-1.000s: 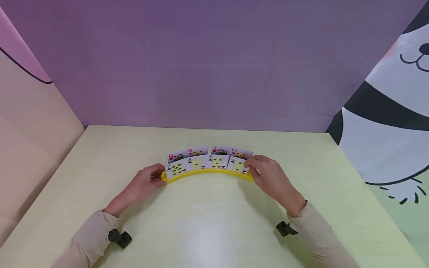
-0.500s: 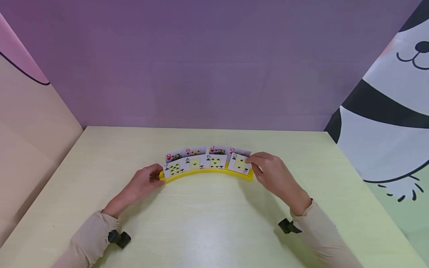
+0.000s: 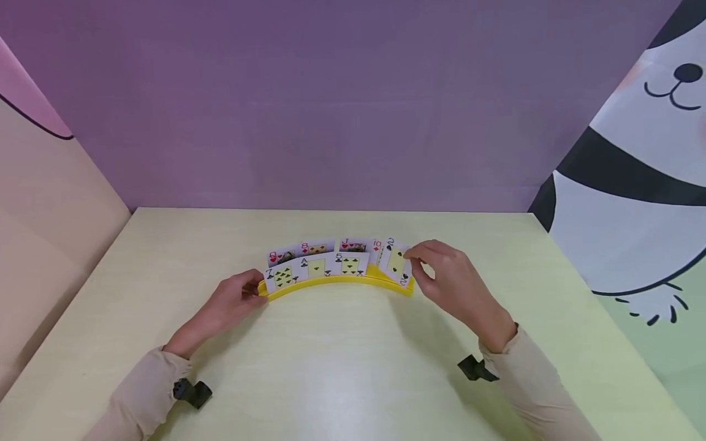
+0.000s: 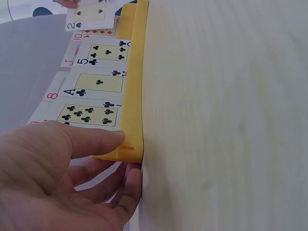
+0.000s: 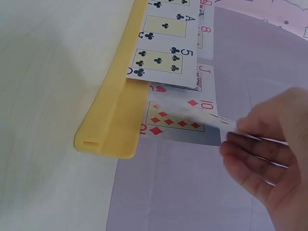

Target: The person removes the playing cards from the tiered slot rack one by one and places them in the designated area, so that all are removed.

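Closest, two tan sleeves (image 3: 140, 395) come in over the pale bench (image 3: 331, 361), at 8 and 4 o'clock from the curved yellow card holder (image 3: 331, 280). A small black box (image 3: 192, 393) sits by each wrist. The left hand (image 3: 227, 306) is at 9 o'clock, its thumb and fingers gripping that end of the holder. The right hand (image 3: 456, 288) is at 3 o'clock, its fingers pinching the two of spades (image 3: 395, 263) by one side. That card leans in front of the ten of diamonds (image 5: 175, 125); I can't tell if its bottom touches the holder. In the front row, going from 9 toward 3 o'clock, are the seven of clubs (image 3: 282, 278), ace of clubs (image 3: 316, 268) and five of clubs (image 3: 350, 266). Behind, toward 12 o'clock, stand the queen of hearts (image 3: 282, 255), eight of diamonds (image 3: 317, 247), jack of hearts (image 3: 355, 246) and that ten. Farthest, at 12 o'clock, is a purple wall (image 3: 331, 110), with a black-and-white animal picture (image 3: 634, 165) at 2 o'clock.
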### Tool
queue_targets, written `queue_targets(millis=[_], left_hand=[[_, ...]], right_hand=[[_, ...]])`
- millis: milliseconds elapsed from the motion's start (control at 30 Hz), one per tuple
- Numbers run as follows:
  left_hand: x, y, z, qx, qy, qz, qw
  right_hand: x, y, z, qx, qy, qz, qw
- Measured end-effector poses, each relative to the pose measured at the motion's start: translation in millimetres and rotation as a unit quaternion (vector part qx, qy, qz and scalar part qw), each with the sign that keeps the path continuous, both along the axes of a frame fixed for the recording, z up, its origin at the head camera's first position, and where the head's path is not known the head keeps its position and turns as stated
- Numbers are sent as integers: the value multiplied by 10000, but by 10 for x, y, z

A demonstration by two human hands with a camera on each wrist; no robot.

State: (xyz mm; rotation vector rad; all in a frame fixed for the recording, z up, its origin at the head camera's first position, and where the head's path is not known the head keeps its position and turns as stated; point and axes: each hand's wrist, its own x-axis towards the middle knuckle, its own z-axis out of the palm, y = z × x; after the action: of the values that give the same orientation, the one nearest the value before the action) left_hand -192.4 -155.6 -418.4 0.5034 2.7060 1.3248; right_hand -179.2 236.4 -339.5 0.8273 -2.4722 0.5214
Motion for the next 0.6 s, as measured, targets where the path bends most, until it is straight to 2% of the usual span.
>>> queue_targets(millis=[333,600], left_hand=[[-5,-6,14,-21,-56,-46,10000],[-6,-9,-4,-10,-38,-53,10000]], right_hand=[[14,27,80,-415,348,193,9983],[38,69,144,-1000,867,358,9906]])
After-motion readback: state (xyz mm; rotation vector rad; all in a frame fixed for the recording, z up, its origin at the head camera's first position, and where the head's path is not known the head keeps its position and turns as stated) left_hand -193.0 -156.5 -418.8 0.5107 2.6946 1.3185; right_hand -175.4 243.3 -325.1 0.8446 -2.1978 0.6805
